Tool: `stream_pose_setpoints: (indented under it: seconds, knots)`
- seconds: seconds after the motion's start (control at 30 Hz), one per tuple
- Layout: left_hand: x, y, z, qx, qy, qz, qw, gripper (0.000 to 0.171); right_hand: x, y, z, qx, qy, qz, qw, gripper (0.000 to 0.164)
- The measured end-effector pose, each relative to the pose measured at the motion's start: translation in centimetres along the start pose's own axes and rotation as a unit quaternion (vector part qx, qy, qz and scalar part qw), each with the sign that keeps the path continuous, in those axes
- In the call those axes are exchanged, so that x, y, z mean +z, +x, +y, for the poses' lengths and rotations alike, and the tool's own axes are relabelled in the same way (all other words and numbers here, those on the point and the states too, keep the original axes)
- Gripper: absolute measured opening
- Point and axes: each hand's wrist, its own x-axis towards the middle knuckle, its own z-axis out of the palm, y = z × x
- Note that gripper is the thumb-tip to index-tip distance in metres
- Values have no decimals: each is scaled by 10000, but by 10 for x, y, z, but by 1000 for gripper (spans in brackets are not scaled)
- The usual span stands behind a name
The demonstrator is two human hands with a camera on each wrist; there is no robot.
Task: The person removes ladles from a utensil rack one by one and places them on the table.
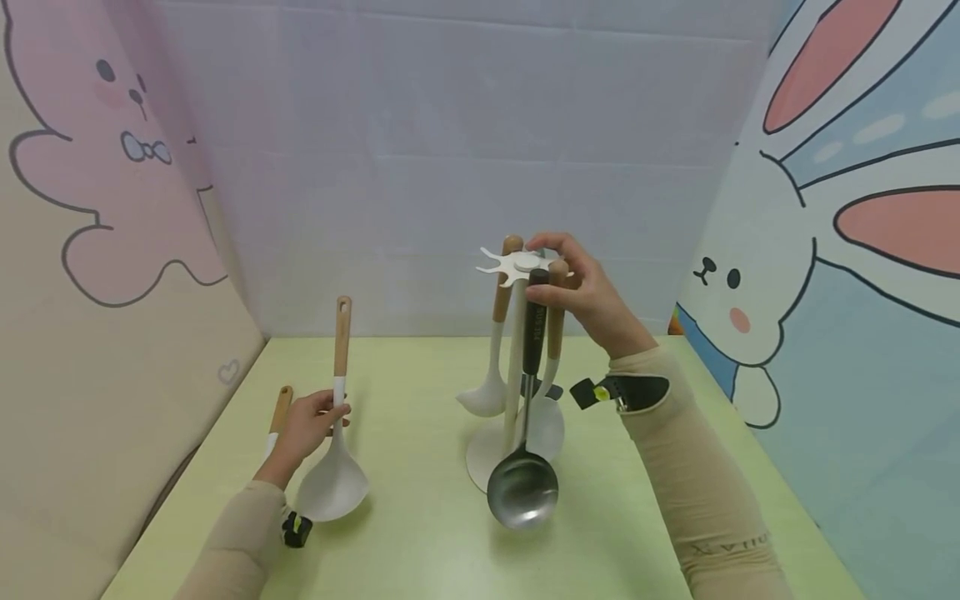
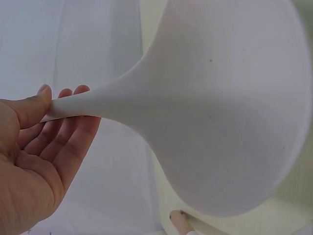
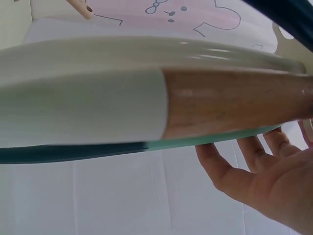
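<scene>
My left hand pinches the white neck of a turner with a wooden handle, held upright with its broad head down. In the left wrist view, the thumb lies across the neck and the fingers are behind it. My right hand grips around the top of a white utensil rack, thumb at the black handle of a hanging steel ladle. A white ladle and another wooden-handled utensil hang there too. Fingertips touch a green-handled utensil in the right wrist view.
Left of my left hand lies another utensil with a wooden handle, partly hidden by the hand. The rack's round base stands on the pale green table. A white backdrop closes the back, with cartoon-printed panels on both sides.
</scene>
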Motion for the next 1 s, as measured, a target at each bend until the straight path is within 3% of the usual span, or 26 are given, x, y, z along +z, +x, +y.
stream_pose_setpoints:
  seconds: [0.47, 1.0]
  knots:
    - [-5, 0, -21, -566, -152, -458, 9972, 33, 6, 0, -3, 49, -54, 144, 9999, 42]
    - [-4, 3, -35, -704, -41, -731, 9948, 23, 10, -3, -9, 239, -592, 439, 9970, 48]
